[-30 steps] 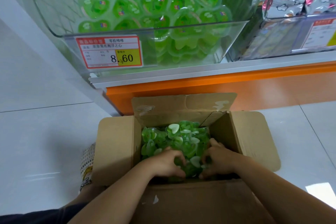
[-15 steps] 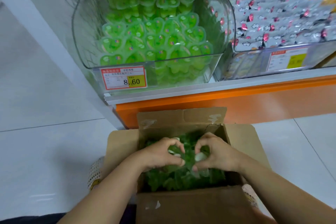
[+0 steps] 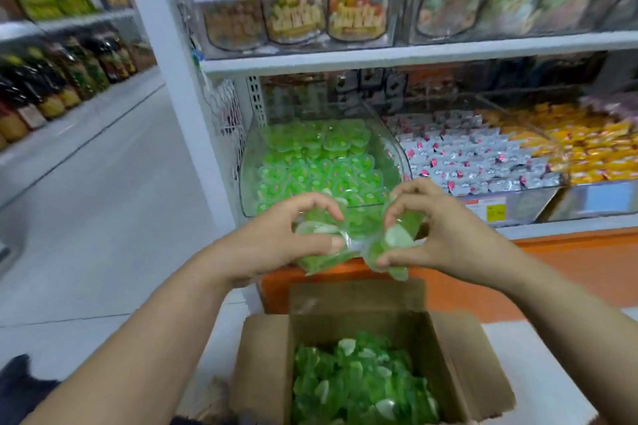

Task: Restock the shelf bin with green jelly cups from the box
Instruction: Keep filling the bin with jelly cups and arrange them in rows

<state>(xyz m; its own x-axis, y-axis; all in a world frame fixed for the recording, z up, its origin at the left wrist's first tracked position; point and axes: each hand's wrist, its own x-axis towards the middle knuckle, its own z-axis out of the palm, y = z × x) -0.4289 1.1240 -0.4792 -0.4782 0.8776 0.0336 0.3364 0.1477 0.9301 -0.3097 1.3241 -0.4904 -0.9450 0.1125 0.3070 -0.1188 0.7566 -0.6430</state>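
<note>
Translucent green jelly cups (image 3: 319, 250), glossy and heart-shaped with pale lids, are bunched in both hands just in front of the clear plastic shelf bin (image 3: 249, 179), above the open cardboard box (image 3: 266, 373). The left hand (image 3: 276, 241) has its grip curled round one handful. The right hand (image 3: 445, 235) has its grip pinching another. More of these cups fill the bin and the box.
</note>
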